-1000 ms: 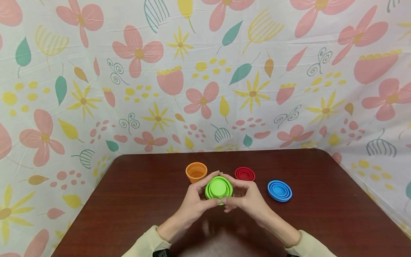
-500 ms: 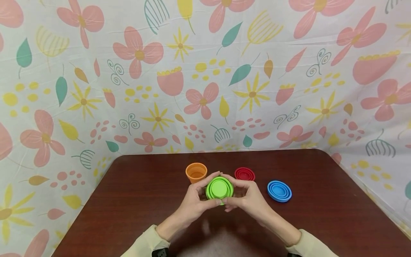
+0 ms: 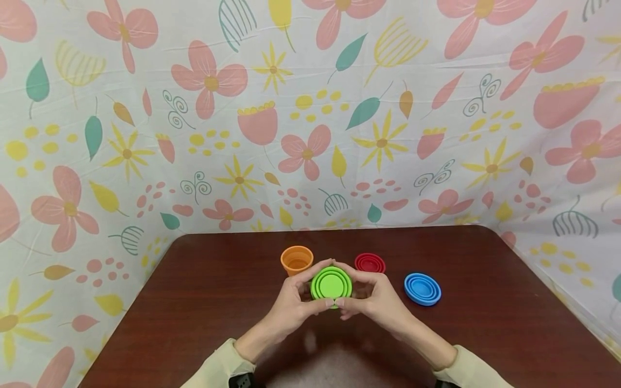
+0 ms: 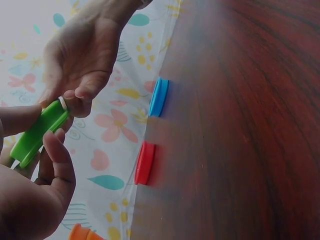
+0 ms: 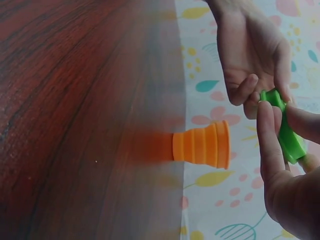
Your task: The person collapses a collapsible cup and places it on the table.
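Both hands hold a green collapsible cup (image 3: pixel 331 284) above the table, its rings nested flat and facing the head camera. My left hand (image 3: pixel 291 304) grips its left side, thumb at the lower rim and fingers round the top. On the right side, my right hand (image 3: pixel 375 302) grips it the same way, the thumb tips meeting below. Seen edge-on in the left wrist view, the green cup (image 4: pixel 40 132) is a thin disc between the fingers. An orange collapsible cup (image 3: pixel 296 260), extended and upright, stands behind the left hand.
A red collapsed cup (image 3: pixel 370 263) lies just behind the right hand, and a blue collapsed cup (image 3: pixel 422 289) lies farther right. The dark wooden table (image 3: pixel 218 285) ends at a flower-patterned cloth (image 3: pixel 310 108) hanging behind it.
The green cup's rings now look flatter and more evenly concentric; earlier its centre stood out off-middle. Both hands stay in nearly the same place. The other cups have not moved.
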A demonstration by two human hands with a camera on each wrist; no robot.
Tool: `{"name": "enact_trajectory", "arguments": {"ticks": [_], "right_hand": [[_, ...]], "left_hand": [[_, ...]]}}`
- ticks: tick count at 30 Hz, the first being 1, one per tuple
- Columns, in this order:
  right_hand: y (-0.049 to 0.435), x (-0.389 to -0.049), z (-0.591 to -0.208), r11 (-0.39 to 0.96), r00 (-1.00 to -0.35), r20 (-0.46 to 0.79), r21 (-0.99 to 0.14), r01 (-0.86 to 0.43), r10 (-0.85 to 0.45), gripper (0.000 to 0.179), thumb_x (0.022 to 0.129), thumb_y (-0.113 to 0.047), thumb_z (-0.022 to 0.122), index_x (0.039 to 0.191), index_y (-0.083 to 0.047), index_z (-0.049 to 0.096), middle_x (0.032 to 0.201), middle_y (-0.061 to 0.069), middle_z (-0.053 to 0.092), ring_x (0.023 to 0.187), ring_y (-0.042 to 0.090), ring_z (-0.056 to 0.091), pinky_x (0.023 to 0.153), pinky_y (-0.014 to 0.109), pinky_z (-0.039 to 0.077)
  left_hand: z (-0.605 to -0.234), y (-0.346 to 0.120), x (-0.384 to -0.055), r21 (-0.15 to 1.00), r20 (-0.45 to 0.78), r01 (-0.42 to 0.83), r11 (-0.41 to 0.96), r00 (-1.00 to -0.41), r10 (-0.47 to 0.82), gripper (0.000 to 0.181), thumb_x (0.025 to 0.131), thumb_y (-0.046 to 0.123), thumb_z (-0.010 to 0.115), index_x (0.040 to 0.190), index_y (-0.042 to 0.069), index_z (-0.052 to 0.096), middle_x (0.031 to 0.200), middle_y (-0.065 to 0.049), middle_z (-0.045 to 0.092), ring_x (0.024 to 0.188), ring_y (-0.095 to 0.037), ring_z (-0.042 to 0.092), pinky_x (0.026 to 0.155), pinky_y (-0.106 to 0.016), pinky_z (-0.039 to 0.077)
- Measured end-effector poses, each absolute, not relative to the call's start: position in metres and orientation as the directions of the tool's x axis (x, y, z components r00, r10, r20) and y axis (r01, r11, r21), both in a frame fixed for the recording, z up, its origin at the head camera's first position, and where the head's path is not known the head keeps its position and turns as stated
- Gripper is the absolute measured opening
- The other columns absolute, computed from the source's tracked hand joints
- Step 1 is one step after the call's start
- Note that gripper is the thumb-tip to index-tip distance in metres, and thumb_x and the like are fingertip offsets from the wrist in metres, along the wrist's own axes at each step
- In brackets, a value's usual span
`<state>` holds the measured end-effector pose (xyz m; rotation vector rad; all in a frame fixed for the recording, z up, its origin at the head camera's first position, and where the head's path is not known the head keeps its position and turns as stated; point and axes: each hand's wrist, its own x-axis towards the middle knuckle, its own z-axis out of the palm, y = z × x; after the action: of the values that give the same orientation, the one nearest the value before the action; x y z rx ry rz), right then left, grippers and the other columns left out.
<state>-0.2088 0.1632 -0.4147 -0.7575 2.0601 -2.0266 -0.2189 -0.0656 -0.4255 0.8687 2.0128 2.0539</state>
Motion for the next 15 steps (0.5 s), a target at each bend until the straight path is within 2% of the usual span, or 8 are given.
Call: {"name": "enact_trajectory", "arguments": {"ticks": [5,11,15], "right_hand": [[0.1629,-0.2089,-0.4165,-0.036,-0.855,0.261,-0.961,-0.275,-0.448,0.070,0.091,0.003,0.079,0.155,-0.009,0.053,0.134,0.026,0.064,0.075,0.045,0.072,0.069,0.052,0.064],[0.1625,-0.2083,-0.4159,-0.039,-0.857,0.263,-0.961,-0.275,-0.443,0.072,0.090,0.004,0.079,0.156,-0.010,0.053,0.129,0.028,0.064,0.076,0.053,0.070,0.068,0.052,0.064],[0.1627,-0.2078,-0.4154,-0.044,-0.852,0.273,-0.958,-0.284,-0.447,0.071,0.090,0.004,0.079,0.155,-0.008,0.053,0.127,0.028,0.065,0.074,0.048,0.072,0.068,0.052,0.064]], "left_hand": [[-0.4265,-0.0663,-0.2198,0.950,0.307,0.296,-0.101,-0.820,0.483,0.073,0.092,0.000,0.078,0.157,0.020,0.052,0.131,-0.010,0.068,0.089,-0.016,0.063,0.063,-0.022,0.053],[-0.4272,-0.0660,-0.2203,0.943,0.327,0.312,-0.114,-0.811,0.486,0.073,0.092,-0.003,0.077,0.156,0.022,0.054,0.131,-0.011,0.068,0.087,-0.017,0.063,0.065,-0.023,0.054],[-0.4276,-0.0663,-0.2206,0.940,0.337,0.319,-0.122,-0.804,0.489,0.074,0.091,-0.004,0.077,0.156,0.020,0.053,0.134,-0.011,0.068,0.098,-0.018,0.067,0.076,-0.025,0.057]]}}
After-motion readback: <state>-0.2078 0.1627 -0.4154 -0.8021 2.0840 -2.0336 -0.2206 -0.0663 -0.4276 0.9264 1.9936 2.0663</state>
